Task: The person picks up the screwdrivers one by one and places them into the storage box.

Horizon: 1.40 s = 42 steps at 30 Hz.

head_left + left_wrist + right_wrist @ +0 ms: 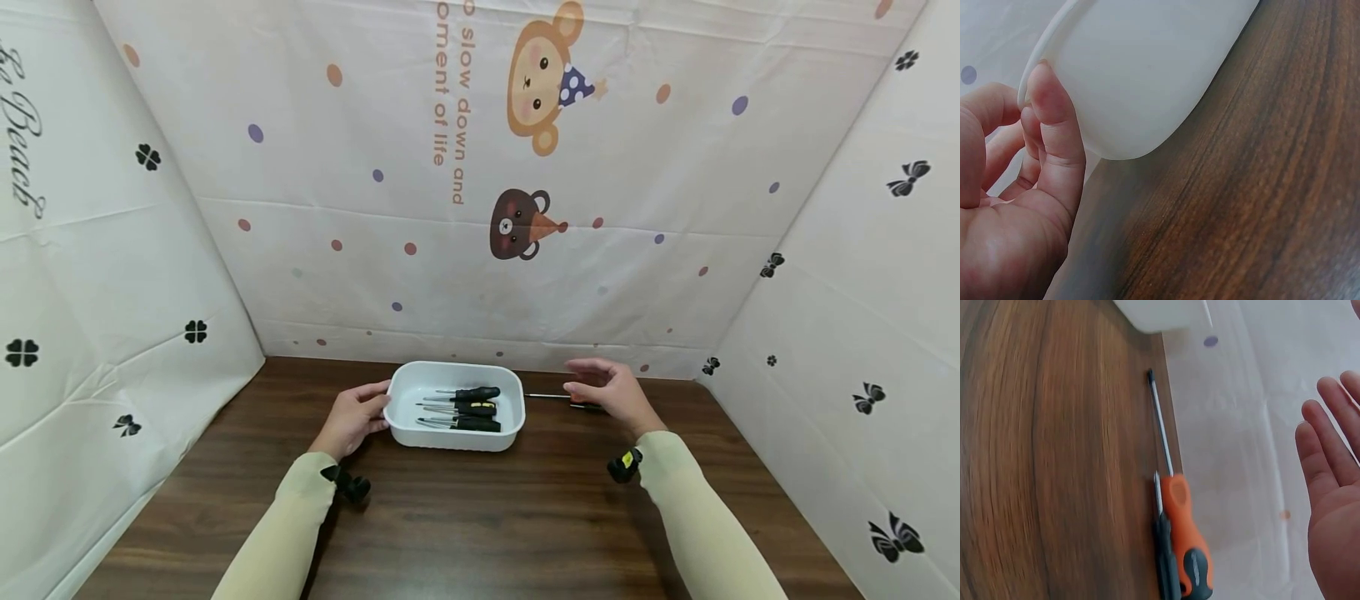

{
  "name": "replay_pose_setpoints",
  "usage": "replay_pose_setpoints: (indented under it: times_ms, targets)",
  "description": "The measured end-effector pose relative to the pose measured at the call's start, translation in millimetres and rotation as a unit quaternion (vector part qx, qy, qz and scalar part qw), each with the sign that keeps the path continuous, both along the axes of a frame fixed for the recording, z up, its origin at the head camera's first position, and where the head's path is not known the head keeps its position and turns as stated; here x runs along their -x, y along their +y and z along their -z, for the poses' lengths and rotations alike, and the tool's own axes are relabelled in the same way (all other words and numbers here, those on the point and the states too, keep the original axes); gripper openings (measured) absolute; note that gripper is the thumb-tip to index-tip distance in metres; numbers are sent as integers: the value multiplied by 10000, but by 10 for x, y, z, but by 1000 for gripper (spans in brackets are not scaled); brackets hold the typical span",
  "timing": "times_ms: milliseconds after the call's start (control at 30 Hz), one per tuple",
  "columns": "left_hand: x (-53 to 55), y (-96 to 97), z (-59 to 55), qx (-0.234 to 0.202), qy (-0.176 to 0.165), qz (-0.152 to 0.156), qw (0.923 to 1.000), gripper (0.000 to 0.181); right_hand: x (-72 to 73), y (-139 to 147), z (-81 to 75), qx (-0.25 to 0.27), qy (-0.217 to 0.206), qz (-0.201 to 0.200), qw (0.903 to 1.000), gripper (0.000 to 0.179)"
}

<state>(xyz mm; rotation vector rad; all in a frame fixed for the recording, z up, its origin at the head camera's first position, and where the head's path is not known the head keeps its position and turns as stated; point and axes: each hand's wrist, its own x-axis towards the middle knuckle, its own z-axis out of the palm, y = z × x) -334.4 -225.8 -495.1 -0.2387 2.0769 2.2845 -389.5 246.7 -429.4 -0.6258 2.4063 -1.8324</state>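
My left hand (351, 423) pinches the left end of a white plastic tray (450, 439) between thumb and fingers; the left wrist view shows the thumb (1054, 106) at the rim. Inside the tray lie several black-handled screwdrivers (478, 425), their shafts pointing left. Over on the tray's right, my right hand (617, 396) hovers with relaxed fingers and nothing in its grasp. Below it on the table, an orange-handled screwdriver (1180, 509) and a smaller black-handled screwdriver (1166, 556) lie side by side. In the head view the right hand partly hides both.
The dark wooden table (480, 525) carries the tray near its back edge. A white printed cloth (450, 275) rises right behind, with more cloth walls at left (97, 275) and right (840, 317).
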Motion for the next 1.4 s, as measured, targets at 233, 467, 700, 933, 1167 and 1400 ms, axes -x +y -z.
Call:
replay_pose_setpoints:
  times_ms: [233,467,700,933,1167,1400]
  targets:
    - [0,-4,5,38,-41,1,10000,47,62,176,89,-553,391,344,9971,56]
    - [3,2,1,100,-90,-13,9999,44,130,341,223,-854,567,489,9935,57]
    - [1,5,-4,75,-104,-17,9999,45,143,464,290,-955,581,737,9910,56]
    - [1,8,-1,40,-73,-11,10000,45,145,530,388,-1228,374,1133,9852,55]
    - [-2,1,8,37,-37,2,10000,46,150,602,497,-1579,163,1262,9792,54]
    - [3,3,5,-24,-56,-4,10000,46,194,654,574,-1824,201,1247,9751,46]
